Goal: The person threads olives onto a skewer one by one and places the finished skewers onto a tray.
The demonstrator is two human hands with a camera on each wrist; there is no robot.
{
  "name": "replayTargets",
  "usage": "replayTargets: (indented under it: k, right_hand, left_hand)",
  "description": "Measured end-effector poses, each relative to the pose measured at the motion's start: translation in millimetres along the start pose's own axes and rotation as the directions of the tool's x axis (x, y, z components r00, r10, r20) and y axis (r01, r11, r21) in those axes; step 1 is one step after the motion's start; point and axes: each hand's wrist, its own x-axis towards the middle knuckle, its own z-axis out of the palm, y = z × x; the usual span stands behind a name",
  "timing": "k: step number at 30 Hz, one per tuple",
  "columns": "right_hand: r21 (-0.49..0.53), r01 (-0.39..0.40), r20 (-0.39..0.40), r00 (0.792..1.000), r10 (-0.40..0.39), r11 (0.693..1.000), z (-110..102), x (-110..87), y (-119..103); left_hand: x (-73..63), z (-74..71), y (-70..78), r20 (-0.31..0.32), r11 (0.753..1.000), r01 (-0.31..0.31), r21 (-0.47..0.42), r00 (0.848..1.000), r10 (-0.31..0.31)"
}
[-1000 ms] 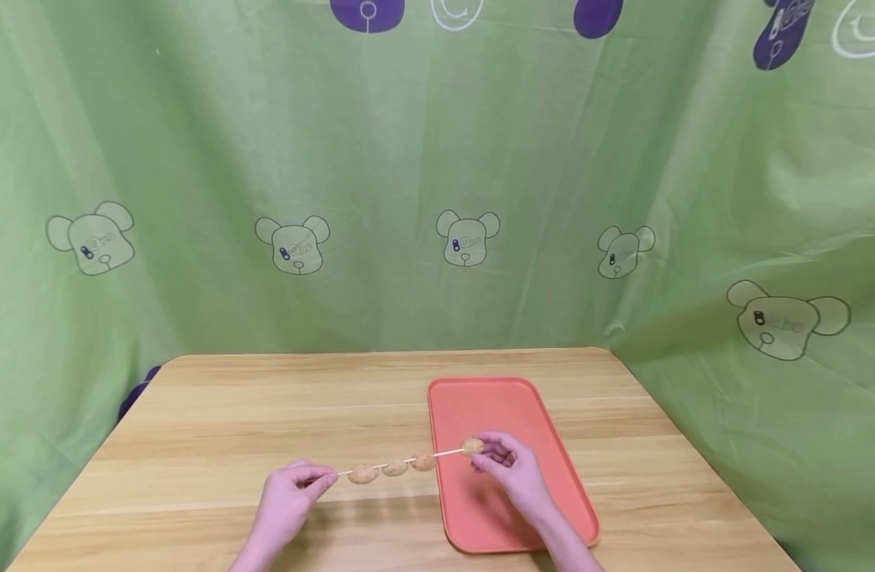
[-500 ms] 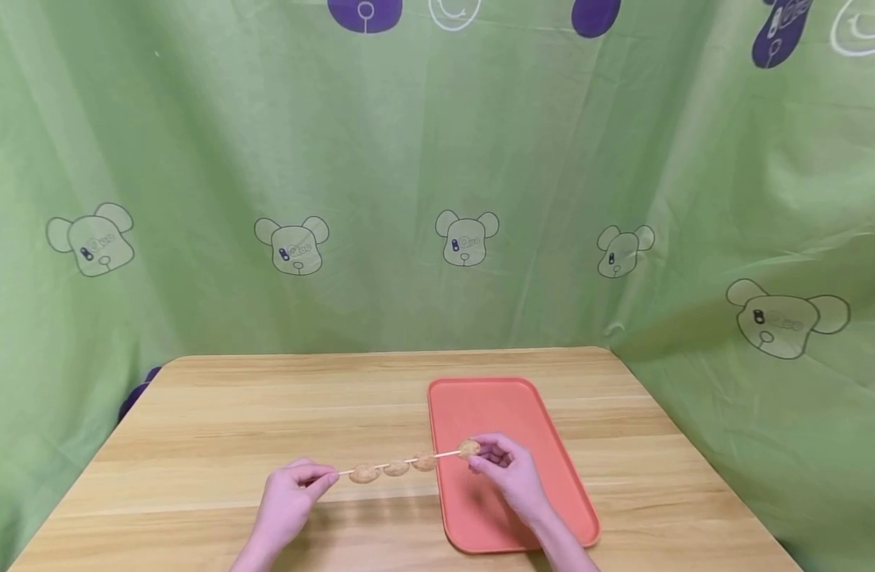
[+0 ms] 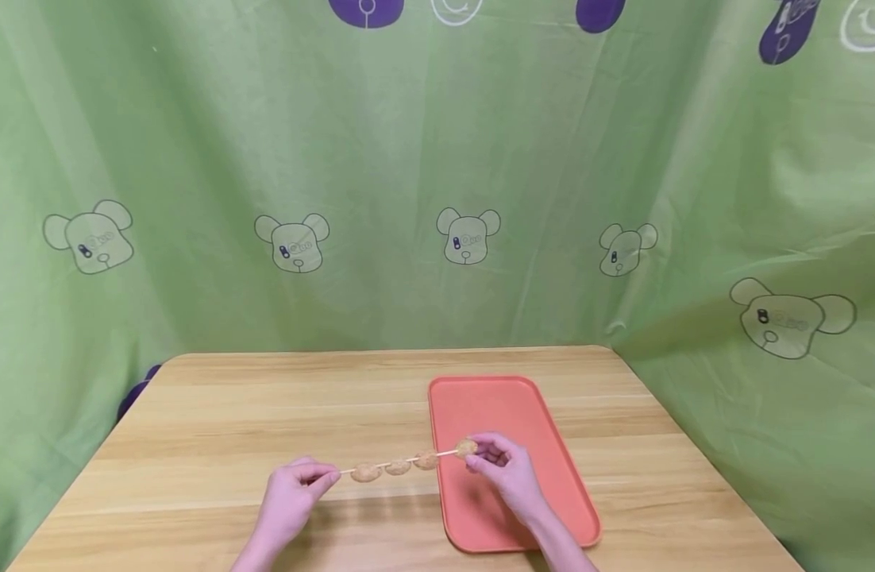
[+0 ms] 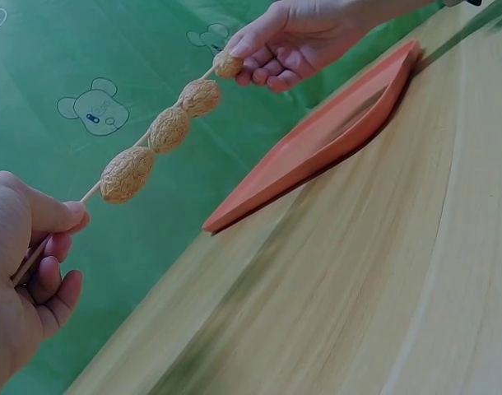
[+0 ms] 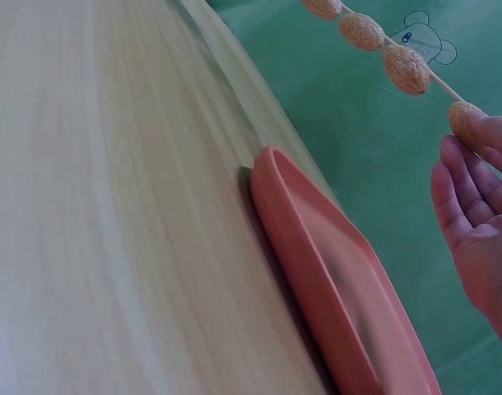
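Note:
A thin wooden skewer (image 3: 447,453) spans the space between the hands, raised above the table. Three brown, wrinkled oval balls are threaded on it, among them the one nearest the left hand (image 4: 127,174). The left hand (image 3: 289,500) pinches the bare end of the stick between thumb and fingers. At the other end, the right hand (image 3: 509,475) pinches a similar brown ball (image 5: 462,122), which sits on the skewer's tip. A short length of bare stick shows between that ball and the other balls.
A red-orange rectangular tray (image 3: 491,405) lies on the wooden table (image 3: 302,397), beneath the right hand. Behind and at both sides hangs a green curtain (image 3: 380,302) printed with bear heads.
The right hand and its ball have shifted slightly left, narrowing the gap to the other balls on the skewer. The left hand has hardly moved.

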Motion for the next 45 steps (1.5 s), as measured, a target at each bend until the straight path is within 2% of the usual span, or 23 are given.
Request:
replayTargets:
  k: [6,19,31,38,45]
  right_hand:
    - [0.0,0.0,0.0,1.0,0.0,1.0,1,1.1,1]
    - [0.008,-0.01,-0.007,1.0,0.01,1.0,7,2.6,-2]
    - [0.033,-0.043,0.002,0.999,0.043,0.999,7,-2.2,2]
    - [0.048,-0.056,-0.013,0.998,0.056,0.997,3,-4.0,4]
    - [0.029,-0.087,-0.008,0.996,0.087,0.996,-2,-4.8,4]
  left_hand:
    - [0.8,0.4,1.5,0.014,1.0,0.008,-0.011,1.0,-0.008]
    - [1.3,0.6,4.7,-0.003,0.999,0.002,-0.033,1.0,-0.002]
    - [-1.5,4.1,0.7,0.012,0.999,0.017,-0.037,1.0,-0.016]
    - [-4.9,9.0,-5.2,0.072,0.998,0.034,-0.059,0.997,-0.029]
    - [-5.5,8.2,-10.0,0.179,1.0,-0.029,-0.01,0.983,0.03]
